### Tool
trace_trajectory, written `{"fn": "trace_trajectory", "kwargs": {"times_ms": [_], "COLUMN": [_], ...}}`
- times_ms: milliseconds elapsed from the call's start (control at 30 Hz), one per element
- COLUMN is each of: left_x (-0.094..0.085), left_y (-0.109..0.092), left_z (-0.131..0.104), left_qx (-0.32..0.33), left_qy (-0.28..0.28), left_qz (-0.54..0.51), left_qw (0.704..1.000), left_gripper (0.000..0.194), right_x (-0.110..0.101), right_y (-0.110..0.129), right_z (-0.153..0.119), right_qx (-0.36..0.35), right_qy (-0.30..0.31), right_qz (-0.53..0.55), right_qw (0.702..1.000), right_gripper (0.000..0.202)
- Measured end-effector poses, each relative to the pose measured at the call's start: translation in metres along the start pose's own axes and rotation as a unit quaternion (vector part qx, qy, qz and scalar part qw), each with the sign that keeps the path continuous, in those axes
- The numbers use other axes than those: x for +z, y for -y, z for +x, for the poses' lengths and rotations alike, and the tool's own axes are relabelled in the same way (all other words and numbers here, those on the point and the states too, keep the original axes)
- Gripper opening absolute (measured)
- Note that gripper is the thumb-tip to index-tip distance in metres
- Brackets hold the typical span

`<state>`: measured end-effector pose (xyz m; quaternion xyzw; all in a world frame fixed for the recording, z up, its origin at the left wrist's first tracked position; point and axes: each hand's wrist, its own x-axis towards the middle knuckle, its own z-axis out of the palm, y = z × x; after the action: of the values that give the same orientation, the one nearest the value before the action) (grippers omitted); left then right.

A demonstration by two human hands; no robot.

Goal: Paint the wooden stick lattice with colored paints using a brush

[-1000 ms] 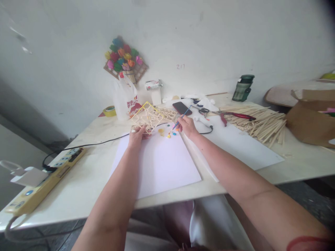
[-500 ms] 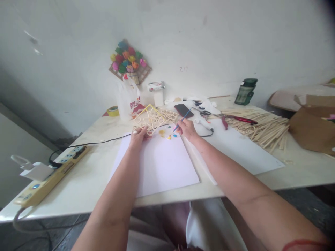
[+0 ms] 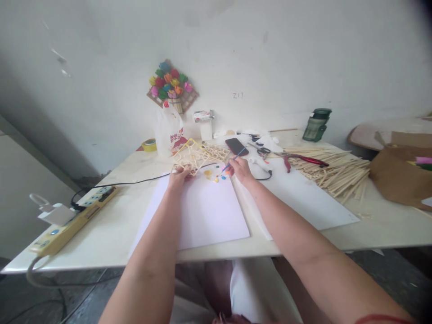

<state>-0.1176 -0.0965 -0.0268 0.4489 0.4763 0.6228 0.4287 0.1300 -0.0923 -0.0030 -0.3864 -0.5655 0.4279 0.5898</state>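
Observation:
My left hand [image 3: 182, 174] is closed on the near left corner of a wooden stick lattice [image 3: 191, 155], tilted up over the paper. Yellow paint colours part of the lattice's far edges. In my right hand [image 3: 239, 168] a thin blue paintbrush [image 3: 240, 152] is pinched, its tip down near the paint dabs. Yellow, blue, pink and other paint spots [image 3: 216, 179] lie at the far end of a white sheet of paper [image 3: 212, 216], between both hands. My fingertips on the left are partly hidden by the lattice.
A yellow power strip [image 3: 77, 220] with a black cord lies at left. Behind are a plastic bag [image 3: 168, 130] and a phone [image 3: 236, 146]. Scissors [image 3: 263, 150], red-handled pliers [image 3: 307, 159], a stick pile [image 3: 340, 175] and a green bottle [image 3: 317, 124] stand or lie right.
The brush tip has lifted slightly off the yellow paint dab. My left hand still holds the lattice in nearly the same place; the camera view has shifted a little.

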Motion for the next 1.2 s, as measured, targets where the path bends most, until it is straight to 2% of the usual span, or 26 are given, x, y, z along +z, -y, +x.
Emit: {"fn": "trace_trajectory", "kwargs": {"times_ms": [100, 400, 900, 1200], "left_x": [0.002, 0.01, 0.011, 0.008], "left_y": [-0.003, -0.007, -0.004, -0.004], "left_z": [-0.006, -0.014, -0.015, -0.011], "left_qx": [0.002, -0.009, -0.02, -0.018], "left_qy": [-0.014, -0.042, -0.039, -0.016], "left_qz": [-0.013, -0.036, -0.036, -0.022], "left_qw": [1.0, 0.998, 0.998, 0.999], "left_gripper": [0.05, 0.045, 0.033, 0.034], "right_x": [0.0, 0.006, 0.004, 0.001], "right_y": [0.0, -0.002, -0.002, 0.002], "right_z": [0.0, -0.001, -0.002, -0.003], "right_qx": [-0.002, -0.015, -0.029, -0.052], "right_qy": [-0.001, 0.014, 0.033, 0.044], "right_qz": [-0.021, -0.026, -0.042, -0.1], "right_qw": [1.0, 0.999, 0.998, 0.993], "right_gripper": [0.023, 0.022, 0.021, 0.019]}}
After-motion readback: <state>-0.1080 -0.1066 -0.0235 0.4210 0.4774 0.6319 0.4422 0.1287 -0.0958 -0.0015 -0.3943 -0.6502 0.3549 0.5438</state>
